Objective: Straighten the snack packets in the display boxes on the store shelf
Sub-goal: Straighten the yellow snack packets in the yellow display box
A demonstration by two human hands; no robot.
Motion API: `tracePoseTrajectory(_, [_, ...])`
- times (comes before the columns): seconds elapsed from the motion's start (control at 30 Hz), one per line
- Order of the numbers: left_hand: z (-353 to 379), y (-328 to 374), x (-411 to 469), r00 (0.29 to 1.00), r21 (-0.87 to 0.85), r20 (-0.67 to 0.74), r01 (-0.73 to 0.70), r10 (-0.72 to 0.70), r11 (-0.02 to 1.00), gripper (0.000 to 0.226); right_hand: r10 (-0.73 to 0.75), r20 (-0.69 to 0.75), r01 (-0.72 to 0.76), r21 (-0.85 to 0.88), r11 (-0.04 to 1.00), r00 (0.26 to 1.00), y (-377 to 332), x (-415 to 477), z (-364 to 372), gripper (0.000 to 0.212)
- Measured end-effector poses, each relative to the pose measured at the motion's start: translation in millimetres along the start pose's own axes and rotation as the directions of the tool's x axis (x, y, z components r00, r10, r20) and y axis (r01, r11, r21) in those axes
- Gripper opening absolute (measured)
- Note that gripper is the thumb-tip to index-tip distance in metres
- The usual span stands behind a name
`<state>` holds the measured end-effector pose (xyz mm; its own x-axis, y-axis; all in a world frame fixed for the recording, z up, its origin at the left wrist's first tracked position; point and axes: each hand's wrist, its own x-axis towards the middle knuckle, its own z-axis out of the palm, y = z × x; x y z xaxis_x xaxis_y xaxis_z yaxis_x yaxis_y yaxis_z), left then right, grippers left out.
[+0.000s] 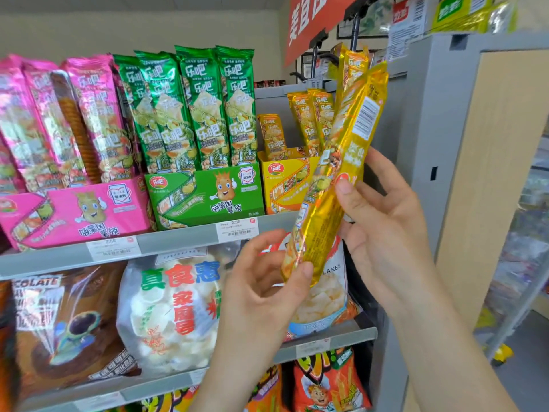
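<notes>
Grey store shelf (pixel 178 236) carries three display boxes: the pink box (pixel 74 212) has pink packets (pixel 44 120) leaning left, the green box (pixel 208 194) has green packets (pixel 202 108) upright, and the yellow box (pixel 285 182) has a few yellow packets (pixel 309 120). I hold long golden packets (pixel 341 162) tilted before the yellow box. My left hand (pixel 261 292) pinches their bottom end and my right hand (pixel 386 221) grips the middle. They overlap, so I cannot count them.

Pink display box (pixel 74 209), green display box (pixel 205 194), yellow display box (pixel 285 185), gold packets (pixel 353 144) with perhaps orange print, red banner (pixel 312 22)
</notes>
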<state>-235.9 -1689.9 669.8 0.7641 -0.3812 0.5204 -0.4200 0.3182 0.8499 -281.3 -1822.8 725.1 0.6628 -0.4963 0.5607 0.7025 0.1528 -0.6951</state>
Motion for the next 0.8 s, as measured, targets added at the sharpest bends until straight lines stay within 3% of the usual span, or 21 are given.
tracePoseTrajectory(0.07, [-3.5,1.6,0.2,0.998,0.028,0.056,0.031,-0.033,0.999,0.055,-0.011,0.001,0.010,0.026,1.000,1.000,1.8,0.3,0.8,0.066])
tracePoseTrajectory(0.23, [-4.3,6.2,-5.1,0.994,0.067,0.111,-0.022,0.014,0.998,0.053,-0.039,-0.009,0.040,0.048,0.998,0.999,5.9,2.4,-1.2,0.061])
tracePoseTrajectory(0.33, [-2.3,1.0,-8.1,0.994,0.196,0.012,-0.106,0.105,0.975,0.059,-0.045,-0.009,0.044,-0.145,0.988,0.999,8.4,3.8,0.7,0.049])
tracePoseTrajectory(0.43, [-6.3,-5.2,-7.1,0.957,0.541,-0.060,-0.207,0.283,0.815,0.063,-0.015,0.066,0.042,-0.439,0.898,0.998,7.6,0.7,0.9,0.047])
tracePoseTrajectory(0.5, [-8.3,-7.3,-5.6,0.929,0.689,0.015,-0.277,0.369,0.670,0.061,0.000,0.126,0.060,-0.476,0.878,0.992,8.2,-3.2,1.1,0.050])
tracePoseTrajectory(0.57, [-7.0,-9.7,-5.3,0.897,0.726,0.070,-0.346,0.437,0.595,0.057,-0.015,0.126,0.071,-0.462,0.884,0.992,10.7,-7.3,2.3,0.057])
tracePoseTrajectory(0.8, [-5.6,-11.3,-1.5,0.853,0.709,0.169,-0.453,0.493,0.541,0.044,-0.010,0.082,0.046,-0.449,0.892,0.997,14.4,-10.7,6.8,0.046])
